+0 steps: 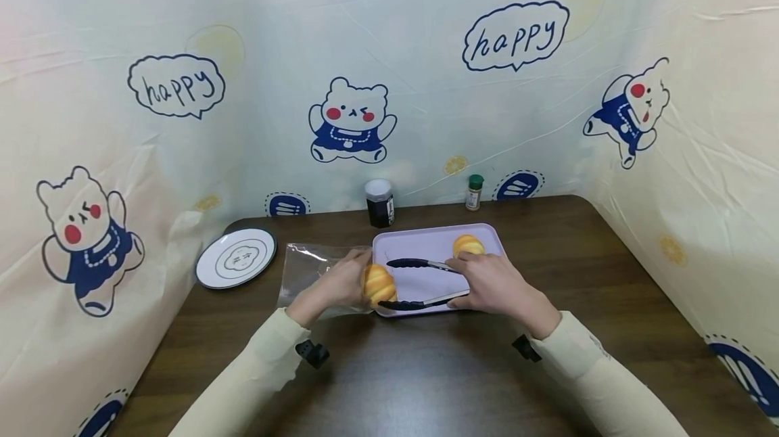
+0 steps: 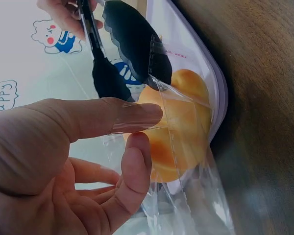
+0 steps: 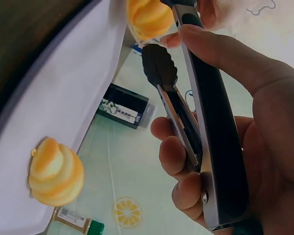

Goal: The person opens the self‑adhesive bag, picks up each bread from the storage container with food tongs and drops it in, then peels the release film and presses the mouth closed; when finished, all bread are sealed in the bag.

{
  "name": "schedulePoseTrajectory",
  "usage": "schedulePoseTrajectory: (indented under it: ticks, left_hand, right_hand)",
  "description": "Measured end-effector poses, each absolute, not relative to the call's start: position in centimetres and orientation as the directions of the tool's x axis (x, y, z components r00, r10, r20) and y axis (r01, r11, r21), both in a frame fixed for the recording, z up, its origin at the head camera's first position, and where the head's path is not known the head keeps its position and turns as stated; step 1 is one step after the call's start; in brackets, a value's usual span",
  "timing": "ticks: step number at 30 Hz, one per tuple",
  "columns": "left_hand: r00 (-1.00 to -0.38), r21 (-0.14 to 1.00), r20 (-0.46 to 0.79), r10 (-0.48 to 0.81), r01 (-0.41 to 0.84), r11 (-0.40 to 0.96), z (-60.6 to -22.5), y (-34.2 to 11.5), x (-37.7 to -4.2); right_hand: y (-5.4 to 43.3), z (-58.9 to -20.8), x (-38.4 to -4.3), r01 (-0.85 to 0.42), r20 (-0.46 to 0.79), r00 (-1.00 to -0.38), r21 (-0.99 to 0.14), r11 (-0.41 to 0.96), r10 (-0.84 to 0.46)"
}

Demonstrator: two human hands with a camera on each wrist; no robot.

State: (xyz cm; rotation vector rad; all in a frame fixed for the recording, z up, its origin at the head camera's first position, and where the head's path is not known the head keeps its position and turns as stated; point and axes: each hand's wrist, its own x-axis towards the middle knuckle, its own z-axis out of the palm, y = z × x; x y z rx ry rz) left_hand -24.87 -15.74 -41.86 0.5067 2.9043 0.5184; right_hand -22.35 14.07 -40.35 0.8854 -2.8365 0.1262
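My left hand pinches the edge of a clear plastic bag, thumb and a finger on the film in the left wrist view. A croissant-shaped bread roll lies at the bag's mouth, with film stretched across it in the left wrist view. My right hand grips metal tongs with black tips. Their arms stand spread apart, tips pointing left; the lower tip is right at the roll's edge. A second bread roll sits on the lilac tray, just beyond my right hand.
A white plate with a dark rim lies at the left. Behind the tray stand a dark jar with a pale lid and a small green-capped bottle. A printed cloth hangs round the wooden table.
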Motion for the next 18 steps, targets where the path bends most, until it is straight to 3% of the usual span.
schedulePoseTrajectory:
  ticks: [9, 18]
  left_hand:
    - [-0.937, 0.349, -0.075, 0.340, 0.295, 0.889, -42.02, -15.64, -25.15]
    - [-0.901, 0.301, -0.042, 0.431, 0.400, 0.866, -42.16, -16.38, -25.10]
  right_hand:
    - [13.58, -40.87, -21.97, -0.555, 0.186, -0.820, -0.024, 0.832, -0.542]
    - [13.62, -40.35, -21.99, -0.594, 0.225, -0.778, 0.042, 0.803, -0.587]
